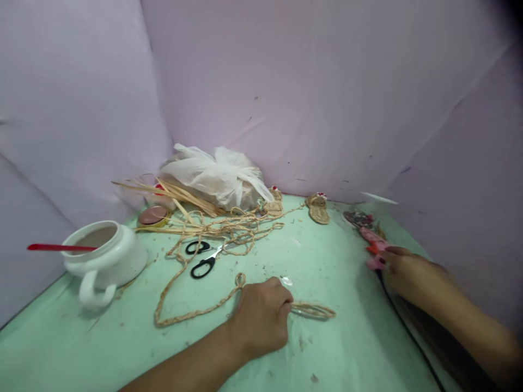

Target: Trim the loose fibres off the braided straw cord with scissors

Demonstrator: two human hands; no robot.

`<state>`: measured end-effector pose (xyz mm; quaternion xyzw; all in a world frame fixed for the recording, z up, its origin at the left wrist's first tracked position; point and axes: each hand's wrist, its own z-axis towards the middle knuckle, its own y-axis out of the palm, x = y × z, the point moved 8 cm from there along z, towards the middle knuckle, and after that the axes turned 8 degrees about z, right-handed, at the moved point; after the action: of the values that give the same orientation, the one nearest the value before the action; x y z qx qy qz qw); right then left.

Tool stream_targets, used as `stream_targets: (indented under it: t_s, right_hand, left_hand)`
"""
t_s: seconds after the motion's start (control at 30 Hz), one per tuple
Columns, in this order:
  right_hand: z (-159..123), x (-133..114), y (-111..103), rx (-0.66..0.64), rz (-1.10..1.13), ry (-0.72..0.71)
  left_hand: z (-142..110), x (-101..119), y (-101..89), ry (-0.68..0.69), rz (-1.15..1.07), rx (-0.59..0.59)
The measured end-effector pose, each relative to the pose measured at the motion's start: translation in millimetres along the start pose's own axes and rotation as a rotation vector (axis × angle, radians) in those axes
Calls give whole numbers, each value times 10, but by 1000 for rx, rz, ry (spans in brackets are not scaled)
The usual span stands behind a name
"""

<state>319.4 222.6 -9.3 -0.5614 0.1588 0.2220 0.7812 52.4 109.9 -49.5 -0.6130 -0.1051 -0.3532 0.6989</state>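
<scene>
My left hand (265,313) is closed around a braided straw cord (196,316). A coiled loop of it (316,310) sticks out to the right of the fingers, and the rest trails left over the table. Over at the right, my right hand (408,275) grips a pink glue gun (371,239) with an orange trigger and a black cable (408,332). Black-handled scissors (204,267) lie beyond the left hand, with their blades partly under the tangled braid (237,234).
A white pot (131,256) with a red-handled utensil (61,247) stands at left. Behind are straw strips (188,198), a round tin (152,215) and a tied plastic bag (220,174). Small woven slippers (318,209) rest near the back wall, by a pile of small trinkets (357,219).
</scene>
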Motion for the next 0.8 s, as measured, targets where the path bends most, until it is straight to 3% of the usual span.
stream_targets:
  t_s: [0.07, 0.17, 0.2, 0.23, 0.3, 0.37, 0.6, 0.73, 0.8]
  right_hand:
    - [-147, -284, 86, -70, 44, 8]
    - [-632, -677, 494, -394, 490, 343]
    - [-814, -907, 645, -512, 689, 368]
    - [-959, -1094, 744, -550, 860, 395]
    - [-1116, -1256, 838, -419, 1075, 458]
    - [-1181, -1287, 934, -339, 1128, 472]
    - [-1208, -1018, 1146, -267, 1105, 548]
    - [-1245, -919, 1192, -246, 1196, 599]
    - [-1260, -870, 1203, -212, 1281, 676]
  left_hand:
    - [-26, 21, -188, -1, -130, 204]
    - [-100, 37, -437, -28, -271, 460]
    - [-108, 67, -466, -16, -294, 476]
    - [-106, 107, -469, 9, -308, 462]
    - [-89, 183, -420, 67, -319, 385]
    - [-75, 190, -341, 71, -296, 313]
    - [-69, 43, -164, -19, -81, 199]
    - [-127, 195, -78, 88, 197, 226]
    - [-174, 307, -60, 147, 315, 311]
